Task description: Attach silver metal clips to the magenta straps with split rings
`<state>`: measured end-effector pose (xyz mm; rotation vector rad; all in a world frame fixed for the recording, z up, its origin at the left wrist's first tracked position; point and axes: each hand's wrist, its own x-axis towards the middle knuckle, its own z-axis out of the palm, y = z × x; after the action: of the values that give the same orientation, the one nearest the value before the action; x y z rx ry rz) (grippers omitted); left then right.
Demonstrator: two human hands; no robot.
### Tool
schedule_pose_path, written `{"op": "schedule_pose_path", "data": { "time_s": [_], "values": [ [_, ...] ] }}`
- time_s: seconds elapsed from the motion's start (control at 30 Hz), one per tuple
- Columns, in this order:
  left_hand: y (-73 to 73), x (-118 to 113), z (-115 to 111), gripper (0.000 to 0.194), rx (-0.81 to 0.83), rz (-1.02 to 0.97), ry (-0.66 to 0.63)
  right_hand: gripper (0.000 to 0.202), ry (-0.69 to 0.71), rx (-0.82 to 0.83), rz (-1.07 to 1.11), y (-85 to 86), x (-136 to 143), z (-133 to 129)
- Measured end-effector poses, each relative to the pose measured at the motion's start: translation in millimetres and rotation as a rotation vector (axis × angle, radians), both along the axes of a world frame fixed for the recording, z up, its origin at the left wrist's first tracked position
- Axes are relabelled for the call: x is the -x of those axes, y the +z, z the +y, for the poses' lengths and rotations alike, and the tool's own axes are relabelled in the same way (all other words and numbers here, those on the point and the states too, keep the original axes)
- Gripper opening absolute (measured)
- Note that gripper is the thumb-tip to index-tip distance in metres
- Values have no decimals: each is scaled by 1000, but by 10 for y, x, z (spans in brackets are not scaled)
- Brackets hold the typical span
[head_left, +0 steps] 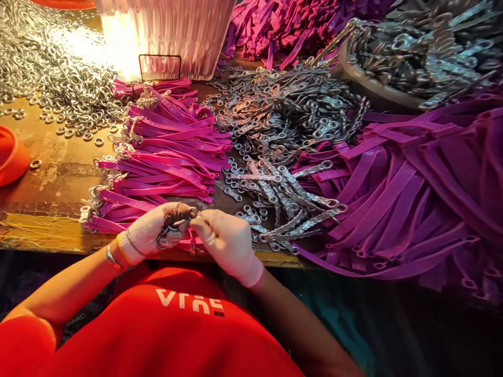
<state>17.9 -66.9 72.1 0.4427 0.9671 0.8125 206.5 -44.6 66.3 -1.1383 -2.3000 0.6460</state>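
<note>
Meeting at the near edge of the wooden table (51,173), both gloved hands pinch one small metal ring piece (173,236), dull grey and partly hidden, so its long axis cannot be told; the left hand (151,230) curls closed around it, stained fingertips pointing right; the right hand (228,242) closes thumb and forefinger on its right side; just beyond lies the pink strap pile (165,152), straps running left-right.
</note>
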Motion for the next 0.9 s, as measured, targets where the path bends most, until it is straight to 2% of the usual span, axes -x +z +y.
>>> {"op": "schedule_pose_path", "data": {
  "time_s": [0.07,0.1,0.17,0.23,0.3,0.4,0.47,0.53,0.6,0.63,0.77,0.83,0.9],
  "values": [
    [0,67,116,31,-23,-10,-19,34,-122,149,88,2,-6,137],
    [15,93,180,32,-69,58,-34,31,-178,190,125,-9,-9,205],
    [62,107,316,28,-255,342,-73,29,-238,214,143,-66,-15,313],
    [100,52,460,16,-497,706,-133,29,-234,186,122,-156,-20,364],
    [104,-59,598,11,-661,1014,-190,30,-223,130,100,-246,-25,366],
    [60,-216,746,16,-647,1311,-286,32,-212,57,89,-321,-38,339],
    [41,-234,770,19,-652,1412,-329,33,-196,26,92,-312,-53,327],
    [59,-158,720,20,-742,1407,-317,34,-170,18,101,-263,-68,319],
    [114,-28,602,19,-778,1252,-250,33,-114,37,117,-191,-71,305],
    [150,38,525,19,-729,1131,-207,33,-74,52,130,-153,-63,294],
    [275,167,197,25,-366,688,-57,34,52,43,93,-19,38,227],
    [300,148,80,29,-295,621,-17,34,86,2,-37,39,106,189],
    [304,117,13,32,-321,670,-31,31,114,-45,-192,87,160,150]
  ]
}}
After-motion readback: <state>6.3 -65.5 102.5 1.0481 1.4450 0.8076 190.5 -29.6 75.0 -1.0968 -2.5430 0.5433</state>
